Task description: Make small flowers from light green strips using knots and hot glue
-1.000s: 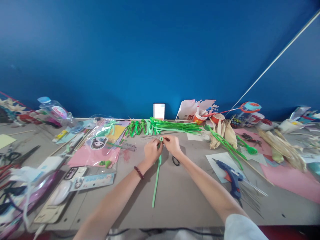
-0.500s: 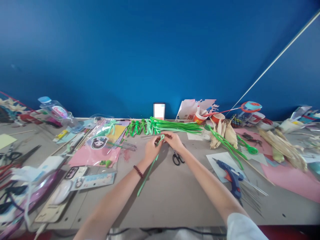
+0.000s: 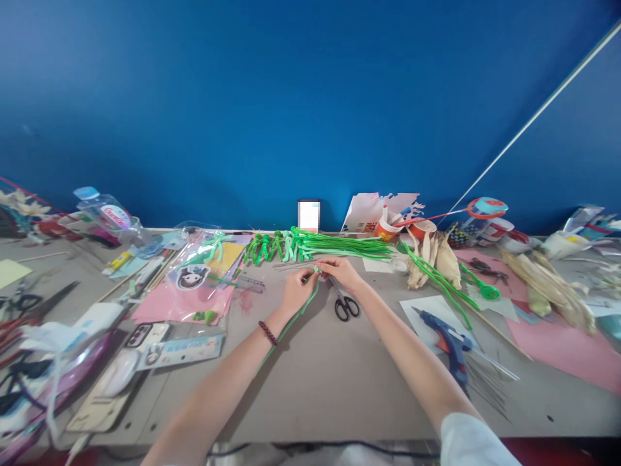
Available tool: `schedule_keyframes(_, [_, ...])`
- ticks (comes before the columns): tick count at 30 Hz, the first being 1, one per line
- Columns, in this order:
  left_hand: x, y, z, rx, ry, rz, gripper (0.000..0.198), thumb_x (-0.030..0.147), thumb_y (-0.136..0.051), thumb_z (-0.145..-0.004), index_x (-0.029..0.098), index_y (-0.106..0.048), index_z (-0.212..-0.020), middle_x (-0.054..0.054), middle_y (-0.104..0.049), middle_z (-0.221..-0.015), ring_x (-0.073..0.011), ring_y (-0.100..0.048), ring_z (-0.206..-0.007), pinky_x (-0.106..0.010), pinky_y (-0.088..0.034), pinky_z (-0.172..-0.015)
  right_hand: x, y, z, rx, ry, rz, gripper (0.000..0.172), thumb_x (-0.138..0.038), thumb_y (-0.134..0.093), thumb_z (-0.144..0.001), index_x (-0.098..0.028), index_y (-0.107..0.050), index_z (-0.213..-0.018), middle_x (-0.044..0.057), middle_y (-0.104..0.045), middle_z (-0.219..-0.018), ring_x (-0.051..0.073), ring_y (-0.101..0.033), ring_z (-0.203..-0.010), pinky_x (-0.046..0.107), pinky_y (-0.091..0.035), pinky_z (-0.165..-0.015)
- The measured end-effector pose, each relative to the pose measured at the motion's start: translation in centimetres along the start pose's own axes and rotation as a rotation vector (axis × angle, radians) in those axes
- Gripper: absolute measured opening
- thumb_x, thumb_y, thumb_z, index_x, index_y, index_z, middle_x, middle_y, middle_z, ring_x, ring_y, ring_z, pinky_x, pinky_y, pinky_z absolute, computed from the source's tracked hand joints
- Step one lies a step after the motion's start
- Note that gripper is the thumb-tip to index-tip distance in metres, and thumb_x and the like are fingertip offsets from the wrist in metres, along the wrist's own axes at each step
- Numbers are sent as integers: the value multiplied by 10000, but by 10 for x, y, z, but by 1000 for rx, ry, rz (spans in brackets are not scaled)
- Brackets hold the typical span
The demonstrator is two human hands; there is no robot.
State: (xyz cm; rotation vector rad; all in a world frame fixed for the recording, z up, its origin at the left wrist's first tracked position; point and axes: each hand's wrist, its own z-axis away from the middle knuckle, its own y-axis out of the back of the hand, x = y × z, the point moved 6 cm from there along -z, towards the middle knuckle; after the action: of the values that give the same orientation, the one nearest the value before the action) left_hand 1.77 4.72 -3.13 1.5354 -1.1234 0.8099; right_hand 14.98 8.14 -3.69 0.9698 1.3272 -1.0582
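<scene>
1. now both hands meet over the far middle of the grey table (image 3: 339, 382), close together, fingertips almost touching.
2. left hand (image 3: 297, 289): fingers curled in and pinched tight on the upper end of a green pipe cleaner (image 3: 295, 315). a dark red bead bracelet (image 3: 268, 332) sits on that wrist.
3. right hand (image 3: 342, 272): thumb and fingers closed on the same upper end, where a small pale-green curl shows between the two hands.
4. from the pinch, the pipe cleaner slants down and to the left, close along the left forearm; whether its lower end touches the table i cannot tell.
5. black-handled scissors (image 3: 345, 303) lie on the table just beside the right wrist, apart from it.
6. a bundle of green pipe cleaners (image 3: 339, 244) lies just beyond the hands, near the blue wall.
7. a blue glue gun (image 3: 449, 340) rests on white paper well to the right, and a pink sheet (image 3: 184, 304) lies to the left.
</scene>
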Motion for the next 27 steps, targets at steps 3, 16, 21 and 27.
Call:
schedule_keyframes(3, [0,0,0,12,-27,-20,226,336,-576,-777,150,-694,-727,-41,-664,-673,-146,-528,-609,-249,-374,-572,0,0,0,14,14,20,326,-415,-737,-623,-147,-724,-810,23,-664,-683,102,-541,-558,260,-451,-595])
schedule_keyframes(16, [-2,-5,-4,-147,161,476,377,527,-632,-710,150,-629,-687,21,-521,-559,-93,-414,-500,-234,-332,-517,-3,-6,1,-98,-3,-153,271,-301,-680,-668,-191,-721,-912,2,-663,-717,99,-553,-601,251,-436,-629])
schedule_keyframes(21, [1,-5,-5,-157,91,379,343,472,-609,-750,148,-621,-636,17,-519,-553,-101,-429,-515,-236,-338,-532,-5,-5,1,-51,10,-50,252,-302,-659,-665,-177,-724,-874,4,-658,-702,104,-545,-588,251,-437,-605])
schedule_keyframes(27, [1,-3,-5,-158,19,253,333,454,-569,-782,148,-645,-675,-2,-556,-591,-129,-463,-569,-244,-356,-558,-13,-5,2,-64,58,85,273,-350,-704,-644,-159,-717,-839,4,-650,-671,102,-534,-560,252,-442,-583])
